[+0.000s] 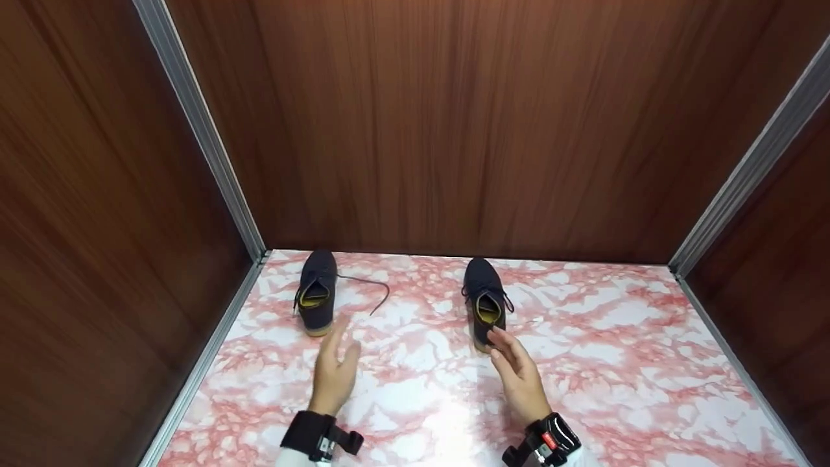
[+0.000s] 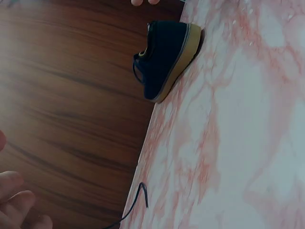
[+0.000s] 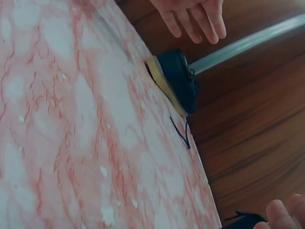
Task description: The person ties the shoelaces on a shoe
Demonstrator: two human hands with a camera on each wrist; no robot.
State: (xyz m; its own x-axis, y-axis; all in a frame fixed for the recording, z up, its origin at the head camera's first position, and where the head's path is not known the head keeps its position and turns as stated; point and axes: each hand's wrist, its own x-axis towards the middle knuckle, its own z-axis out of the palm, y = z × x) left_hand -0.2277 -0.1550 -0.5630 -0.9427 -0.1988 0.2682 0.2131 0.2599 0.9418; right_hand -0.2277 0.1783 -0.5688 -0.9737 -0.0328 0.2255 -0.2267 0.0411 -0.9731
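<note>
Two dark navy lace-up shoes with tan soles stand on the marbled surface, toes toward the back panel. The left shoe [image 1: 319, 318] has one long lace [image 1: 369, 281] trailing out to its right. On the right shoe [image 1: 481, 277], thin laces hang in loops at both sides. My left hand [image 1: 334, 376] is held just in front of the left shoe's heel, fingers extended and grasping nothing. My right hand [image 1: 524, 386] hovers by the right shoe's heel with fingers slightly bent; contact cannot be told. The right wrist view catches only part of the right shoe [image 3: 245, 222].
A red-and-white marbled surface [image 1: 415, 363] lies below. Brown wood-grain panels [image 1: 415, 130] enclose it at the back and both sides, joined by grey metal corner strips [image 1: 201, 110]. Both wrists wear black straps with small devices [image 1: 551, 438].
</note>
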